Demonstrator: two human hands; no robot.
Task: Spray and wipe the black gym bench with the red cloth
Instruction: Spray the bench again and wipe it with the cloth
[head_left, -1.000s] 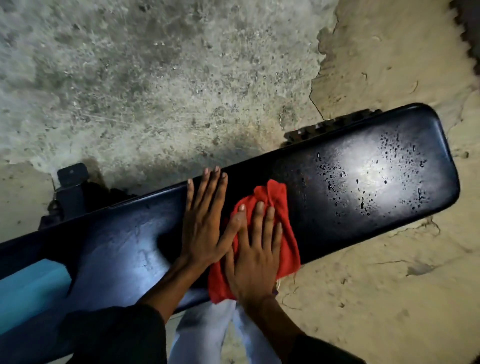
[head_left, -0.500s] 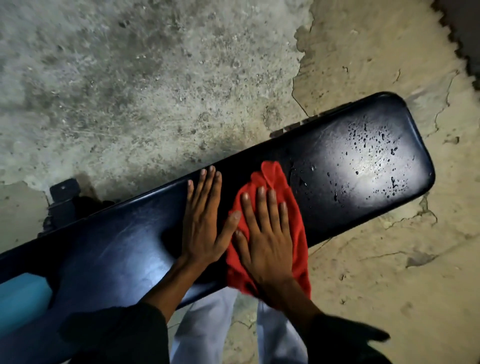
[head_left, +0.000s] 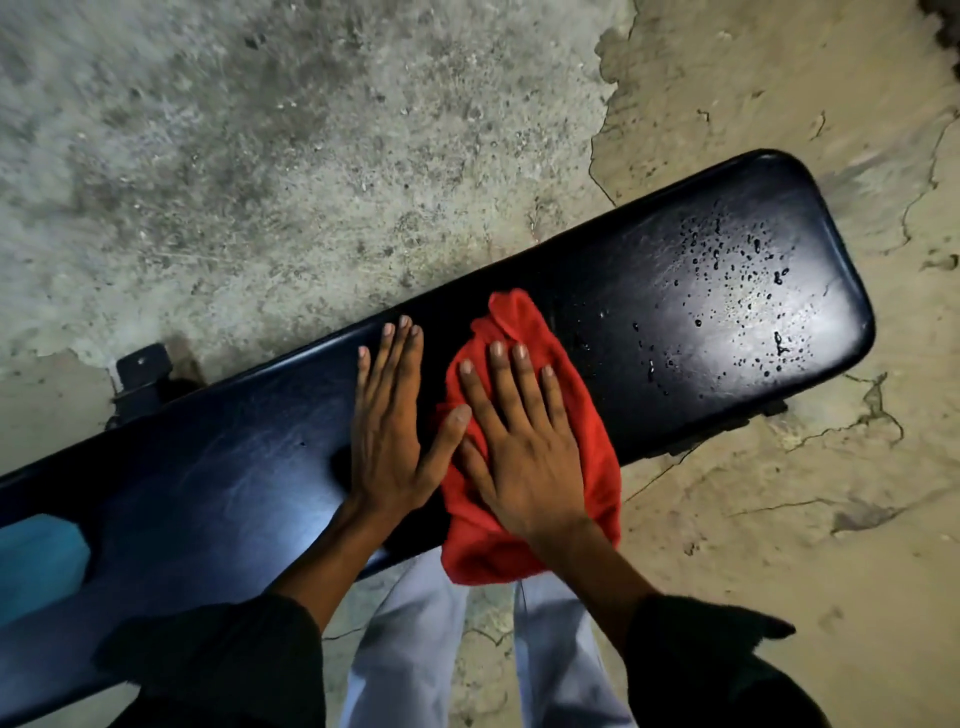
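Observation:
The black gym bench (head_left: 218, 467) runs diagonally from lower left to upper right. Spray droplets (head_left: 743, 306) bead on its right end. My right hand (head_left: 519, 441) lies flat with fingers spread, pressing the red cloth (head_left: 587, 415) onto the middle of the pad. The cloth's lower part hangs over the bench's near edge. My left hand (head_left: 389, 415) rests flat and empty on the pad just left of the cloth, its thumb touching the cloth's edge. No spray bottle is in view.
Rough cracked concrete floor (head_left: 311, 156) surrounds the bench. A black metal bench foot (head_left: 143, 371) sticks out behind the pad at left. A light blue patch (head_left: 36, 561) shows at the far left. My light trousers (head_left: 410, 649) stand below the near edge.
My right hand has slid the red cloth to the right along the pad, toward the droplets. The left hand has stayed flat in nearly the same place.

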